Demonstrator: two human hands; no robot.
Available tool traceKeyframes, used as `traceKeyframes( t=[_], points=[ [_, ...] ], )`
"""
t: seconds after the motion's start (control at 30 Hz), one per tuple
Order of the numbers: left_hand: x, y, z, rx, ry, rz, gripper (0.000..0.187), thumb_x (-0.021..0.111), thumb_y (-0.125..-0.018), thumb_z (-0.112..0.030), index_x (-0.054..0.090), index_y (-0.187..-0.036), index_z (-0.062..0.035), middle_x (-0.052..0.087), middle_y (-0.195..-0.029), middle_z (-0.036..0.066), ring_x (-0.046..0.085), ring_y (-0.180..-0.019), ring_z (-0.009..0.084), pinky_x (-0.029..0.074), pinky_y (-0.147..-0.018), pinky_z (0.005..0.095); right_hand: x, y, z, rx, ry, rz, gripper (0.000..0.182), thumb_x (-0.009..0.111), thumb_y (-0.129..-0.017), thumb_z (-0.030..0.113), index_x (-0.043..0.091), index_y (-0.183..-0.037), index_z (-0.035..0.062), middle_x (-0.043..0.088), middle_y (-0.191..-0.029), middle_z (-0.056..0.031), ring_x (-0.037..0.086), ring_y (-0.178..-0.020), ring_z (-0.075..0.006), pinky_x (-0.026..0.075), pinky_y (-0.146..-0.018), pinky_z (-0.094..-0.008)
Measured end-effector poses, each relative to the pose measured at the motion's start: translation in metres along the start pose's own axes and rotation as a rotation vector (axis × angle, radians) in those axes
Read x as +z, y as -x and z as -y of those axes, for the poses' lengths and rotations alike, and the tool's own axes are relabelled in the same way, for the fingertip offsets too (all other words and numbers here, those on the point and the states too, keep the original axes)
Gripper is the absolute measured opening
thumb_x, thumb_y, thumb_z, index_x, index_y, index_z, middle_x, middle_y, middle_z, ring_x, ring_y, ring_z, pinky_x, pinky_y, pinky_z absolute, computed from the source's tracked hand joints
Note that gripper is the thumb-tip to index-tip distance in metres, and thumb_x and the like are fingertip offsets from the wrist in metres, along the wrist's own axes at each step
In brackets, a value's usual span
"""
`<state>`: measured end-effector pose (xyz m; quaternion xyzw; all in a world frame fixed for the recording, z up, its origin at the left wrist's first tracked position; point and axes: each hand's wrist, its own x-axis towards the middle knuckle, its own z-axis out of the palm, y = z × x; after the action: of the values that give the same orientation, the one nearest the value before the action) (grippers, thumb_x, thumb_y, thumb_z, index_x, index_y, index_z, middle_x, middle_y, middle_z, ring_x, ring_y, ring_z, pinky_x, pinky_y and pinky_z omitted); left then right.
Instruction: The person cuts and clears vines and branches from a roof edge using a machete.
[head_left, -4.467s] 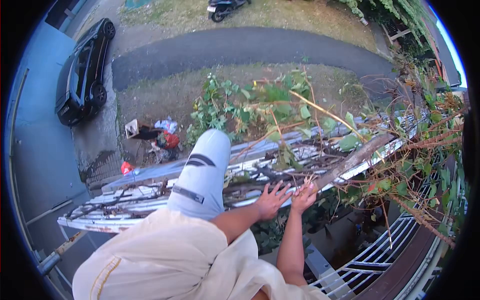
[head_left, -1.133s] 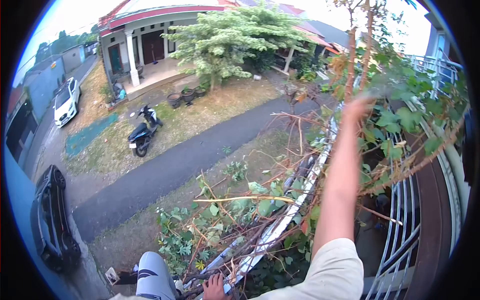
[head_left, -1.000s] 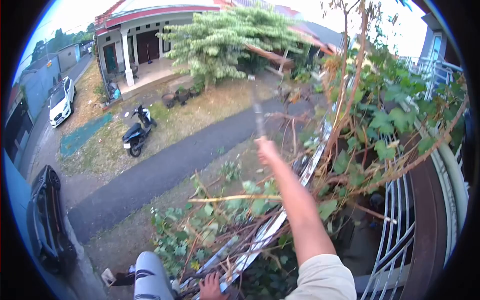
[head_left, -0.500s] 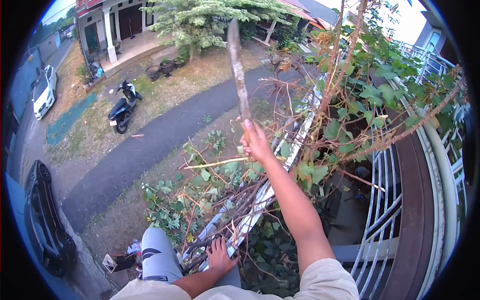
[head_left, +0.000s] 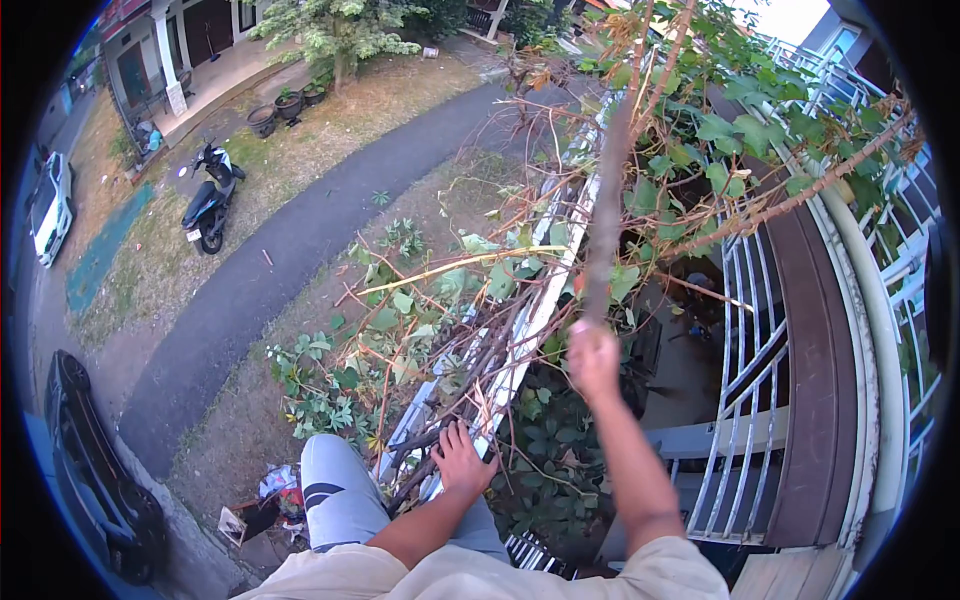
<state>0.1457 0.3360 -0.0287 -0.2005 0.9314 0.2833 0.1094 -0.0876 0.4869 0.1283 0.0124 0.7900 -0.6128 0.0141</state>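
Observation:
A long machete (head_left: 606,210), blurred by motion, points up and away from my right hand (head_left: 594,358), which is closed around its handle. The blade passes in front of leafy branches and a thick brown stem (head_left: 780,212). My left hand (head_left: 463,462) rests with its fingers spread on the white metal rail (head_left: 540,318) and the dark cut sticks (head_left: 470,375) lying along it. A pale yellowish branch (head_left: 450,265) lies across the rail, ahead of my left hand.
Below on the left are a motorbike (head_left: 210,200), a white car (head_left: 52,210), a black car (head_left: 100,470) and a curved path (head_left: 290,240). A white railing (head_left: 750,370) and brown ledge (head_left: 822,400) stand at the right. My knee (head_left: 335,480) is beside the rail.
My right hand and the machete have swung right and downward in the view. My left hand stays at the rail. The whole view has shifted a little.

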Motion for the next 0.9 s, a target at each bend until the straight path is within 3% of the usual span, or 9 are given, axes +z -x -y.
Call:
traceKeyframes(
  t=[0.17, 0.33, 0.4, 0.53, 0.63, 0.7, 0.77, 0.83, 0.9],
  points=[
    [0.003, -0.003, 0.001, -0.005, 0.001, 0.006, 0.115, 0.084, -0.081, -0.06, 0.033, -0.165, -0.0007, 0.039, -0.168, 0.017, 0.031, -0.157, 0.0342, 0.029, -0.122, 0.0605, -0.113, -0.106, 0.179, -0.659, -0.016, -0.177, 0.024, 0.061, -0.113, 0.031, 0.057, -0.104, 0.0088, 0.057, -0.073, -0.0008, 0.058, -0.058, -0.0129, 0.053, -0.057, -0.0338],
    [0.008, -0.004, 0.001, 0.013, 0.001, 0.028, 0.112, 0.084, -0.081, -0.056, 0.033, -0.163, 0.0011, 0.037, -0.167, 0.021, 0.03, -0.157, 0.0367, 0.025, -0.124, 0.0614, -0.188, -0.175, 0.438, -1.131, -0.011, -0.458, 0.038, 0.058, -0.112, 0.032, 0.061, -0.085, 0.0062, 0.058, -0.07, -0.0065, 0.057, -0.058, -0.0178, 0.052, -0.057, -0.0356],
    [0.007, -0.011, -0.005, -0.003, 0.002, 0.07, 0.114, 0.084, -0.081, -0.056, 0.032, -0.164, 0.0015, 0.036, -0.167, 0.021, 0.029, -0.158, 0.0371, 0.023, -0.125, 0.062, -0.2, -0.19, 0.519, -1.382, -0.03, -0.538, 0.036, 0.059, -0.112, 0.033, 0.062, -0.087, 0.0069, 0.057, -0.069, -0.0062, 0.057, -0.058, -0.0182, 0.052, -0.057, -0.0361],
    [0.01, -0.016, -0.007, 0.001, -0.055, 0.087, 0.119, 0.088, -0.075, -0.058, 0.033, -0.161, 0.003, 0.038, -0.164, 0.021, 0.03, -0.157, 0.0375, 0.025, -0.124, 0.0605, -0.179, -0.196, 0.596, -1.777, -0.191, -0.732, 0.031, 0.061, -0.11, 0.034, 0.064, -0.093, 0.0083, 0.056, -0.067, -0.0057, 0.058, -0.057, -0.019, 0.053, -0.056, -0.0371],
    [0.008, -0.022, -0.004, 0.002, -0.081, 0.128, 0.124, 0.083, -0.077, -0.068, 0.03, -0.165, 0.0024, 0.035, -0.169, 0.021, 0.027, -0.158, 0.0377, 0.024, -0.124, 0.0625, -0.169, -0.262, 0.549, -1.854, -0.372, -1.031, 0.029, 0.063, -0.109, 0.035, 0.066, -0.096, 0.0094, 0.055, -0.066, -0.0053, 0.058, -0.057, -0.0195, 0.054, -0.056, -0.0378],
    [0.009, -0.02, 0.001, -0.01, -0.09, 0.119, 0.124, 0.083, -0.077, -0.069, 0.03, -0.164, 0.0026, 0.035, -0.169, 0.02, 0.027, -0.158, 0.0376, 0.024, -0.124, 0.0624, -0.158, -0.375, 0.467, -1.619, -0.319, -1.249, 0.028, 0.064, -0.108, 0.036, 0.067, -0.099, 0.0101, 0.054, -0.065, -0.005, 0.058, -0.057, -0.0199, 0.054, -0.056, -0.0383],
    [0.015, -0.029, -0.003, -0.014, -0.098, 0.111, 0.125, 0.082, -0.077, -0.07, 0.031, -0.164, 0.0028, 0.036, -0.169, 0.02, 0.028, -0.158, 0.0374, 0.024, -0.124, 0.0624, -0.089, -0.506, 0.294, -1.072, 0.022, -1.073, 0.027, 0.066, -0.107, 0.037, 0.068, -0.102, 0.0108, 0.053, -0.064, -0.0047, 0.058, -0.056, -0.0203, 0.054, -0.055, -0.0388],
    [0.017, -0.02, -0.001, -0.008, -0.115, 0.104, 0.123, 0.082, -0.077, -0.07, 0.033, -0.163, 0.0032, 0.037, -0.169, 0.019, 0.029, -0.158, 0.0366, 0.025, -0.124, 0.0617, 0.008, -0.562, 0.098, -0.279, 0.356, -0.197, 0.026, 0.067, -0.106, 0.038, 0.069, -0.104, 0.0115, 0.052, -0.063, -0.0044, 0.058, -0.056, -0.0207, 0.055, -0.055, -0.0393],
    [0.017, -0.028, -0.007, -0.01, -0.079, 0.092, 0.121, 0.082, -0.077, -0.07, 0.035, -0.162, 0.0026, 0.037, -0.169, 0.019, 0.03, -0.158, 0.036, 0.025, -0.124, 0.0609, 0.099, -0.535, -0.023, 0.302, 0.162, 0.329, 0.026, 0.068, -0.105, 0.038, 0.07, -0.107, 0.0122, 0.051, -0.062, -0.0042, 0.058, -0.056, -0.021, 0.055, -0.055, -0.0398]
  ],
)
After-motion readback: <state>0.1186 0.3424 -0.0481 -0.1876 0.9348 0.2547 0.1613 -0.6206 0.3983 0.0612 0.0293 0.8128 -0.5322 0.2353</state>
